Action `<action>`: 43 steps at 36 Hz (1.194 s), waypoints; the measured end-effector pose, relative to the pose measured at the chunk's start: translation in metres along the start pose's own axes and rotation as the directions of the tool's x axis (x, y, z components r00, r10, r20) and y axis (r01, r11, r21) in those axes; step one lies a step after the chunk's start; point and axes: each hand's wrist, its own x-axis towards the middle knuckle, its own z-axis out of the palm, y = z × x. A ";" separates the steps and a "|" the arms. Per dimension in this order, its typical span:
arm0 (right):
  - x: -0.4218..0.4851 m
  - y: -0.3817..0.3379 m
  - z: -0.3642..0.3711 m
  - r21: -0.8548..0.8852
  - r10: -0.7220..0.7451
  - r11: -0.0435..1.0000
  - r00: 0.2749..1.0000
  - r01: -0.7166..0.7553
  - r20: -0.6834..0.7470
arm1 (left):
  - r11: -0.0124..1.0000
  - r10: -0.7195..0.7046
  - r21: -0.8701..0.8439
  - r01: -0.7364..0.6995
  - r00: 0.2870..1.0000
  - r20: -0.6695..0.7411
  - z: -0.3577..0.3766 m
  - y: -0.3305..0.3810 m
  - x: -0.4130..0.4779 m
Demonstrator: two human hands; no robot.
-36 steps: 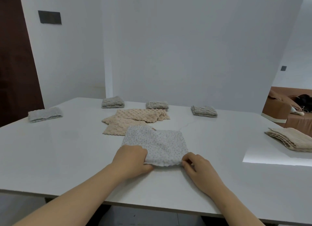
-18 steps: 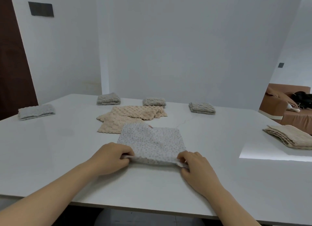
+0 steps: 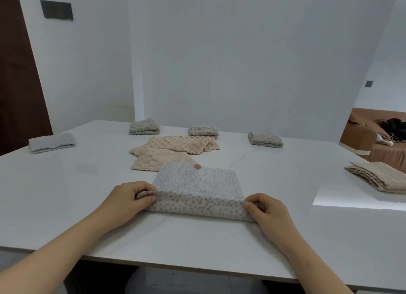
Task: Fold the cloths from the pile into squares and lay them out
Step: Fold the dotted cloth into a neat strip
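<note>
Because the dotted grey cloth (image 3: 197,183) is thin, light and limp, we judge that it will sag wherever it is unsupported, so we take hold at its two near corners. It lies on the desk (image 3: 66,205) just in front of the beige cloth pile (image 3: 169,150), with its far-left corner touching that pile. The left hand (image 3: 127,197) pinches the near-left corner and the right hand (image 3: 265,208) the near-right corner, fingers (image 3: 147,200) curled round the hem. Compared with half a second ago, the near edge has risen off the desk and turned toward the far edge, exposing the darker underside.
</note>
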 end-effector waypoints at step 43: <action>0.120 0.017 0.049 0.076 0.105 0.992 0.991 -0.098 -0.089 | 0.963 -0.262 0.004 0.270 0.938 -0.226 0.013 -0.037 0.090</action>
